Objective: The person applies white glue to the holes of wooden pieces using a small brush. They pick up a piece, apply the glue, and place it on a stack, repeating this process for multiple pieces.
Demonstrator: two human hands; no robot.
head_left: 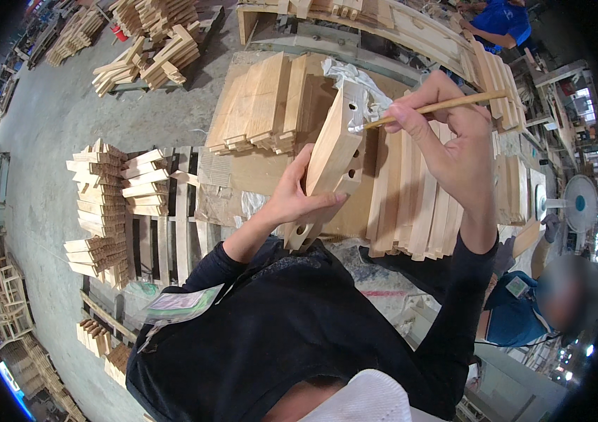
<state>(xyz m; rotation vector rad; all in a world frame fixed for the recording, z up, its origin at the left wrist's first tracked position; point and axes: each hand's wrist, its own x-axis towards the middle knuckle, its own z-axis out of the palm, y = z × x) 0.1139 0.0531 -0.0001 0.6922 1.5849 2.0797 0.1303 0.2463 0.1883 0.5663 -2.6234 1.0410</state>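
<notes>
My left hand (292,197) is wrapped round a pale wooden piece (332,151) with several round holes along its side, holding it tilted over the bench. In my right hand (446,137) is a thin wooden stick (464,103), pinched between thumb and fingers. Its tip is close to the holed side, near the upper end of the piece. A crumpled white plastic sheet (355,76) lies just behind that end. Wooden boards (253,102) rest on brown cardboard (242,177) to the left, and more boards (411,204) lie to the right under my right hand.
Stacked wooden parts (98,204) stand on a pallet (162,243) at left. Further wood piles (151,60) are on the floor at far left. A co-worker in blue (517,309) and a fan (580,202) are at right; another person (503,24) is at far right.
</notes>
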